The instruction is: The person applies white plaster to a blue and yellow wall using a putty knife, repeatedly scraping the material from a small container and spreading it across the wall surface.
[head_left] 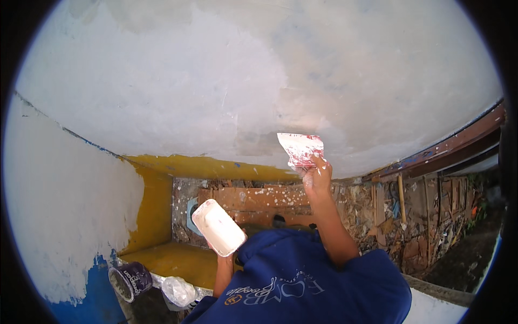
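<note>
My right hand is raised near the wall, its fingers closed on a putty spreader. White putty smears cover most of the spreader's flat blade, with red showing through. Lower and to the left, my left hand holds up a shallow white tray with rounded corners; most of the hand is hidden beneath it. Whitish putty coats the inside of the tray. In front of me the wall carries white and greyish patches, damper-looking and greyer just above the spreader.
A yellow-painted strip borders the wall at the lower left. On a ledge stand a dark paint bucket and a clear plastic bag. Below lies a brown board spattered white. Debris and a brown beam are at right.
</note>
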The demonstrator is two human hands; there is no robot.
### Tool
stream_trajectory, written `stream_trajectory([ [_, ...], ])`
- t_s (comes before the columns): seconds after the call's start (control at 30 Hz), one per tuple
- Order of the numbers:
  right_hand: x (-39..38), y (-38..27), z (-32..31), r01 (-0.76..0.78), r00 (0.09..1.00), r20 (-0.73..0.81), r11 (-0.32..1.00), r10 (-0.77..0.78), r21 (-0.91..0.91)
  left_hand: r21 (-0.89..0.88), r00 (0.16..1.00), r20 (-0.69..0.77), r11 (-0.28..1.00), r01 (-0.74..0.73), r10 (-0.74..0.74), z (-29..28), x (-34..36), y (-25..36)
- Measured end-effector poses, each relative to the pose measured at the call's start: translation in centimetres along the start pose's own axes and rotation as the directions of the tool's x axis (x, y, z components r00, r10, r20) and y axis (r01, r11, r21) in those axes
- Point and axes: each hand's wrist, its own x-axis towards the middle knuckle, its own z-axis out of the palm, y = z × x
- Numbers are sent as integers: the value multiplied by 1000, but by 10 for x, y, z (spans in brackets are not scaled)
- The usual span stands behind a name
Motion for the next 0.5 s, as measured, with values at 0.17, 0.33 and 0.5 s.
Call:
stream_trajectory([
  [0.17, 27, 5, 8, 119, 993, 8, 993, -119, 1, 297, 999, -1, 954, -43, 45, 5, 0, 2],
  [0.33, 11, -4, 4, 136, 990, 25, 990, -136, -26, 74, 992, -115, 997, -37, 45, 1, -3, 3],
  [0.5, 22, 9, -6, 19, 995, -99, 999, -23, -38, 26, 999, -48, 1000, -6, 7, 9, -3, -3],
])
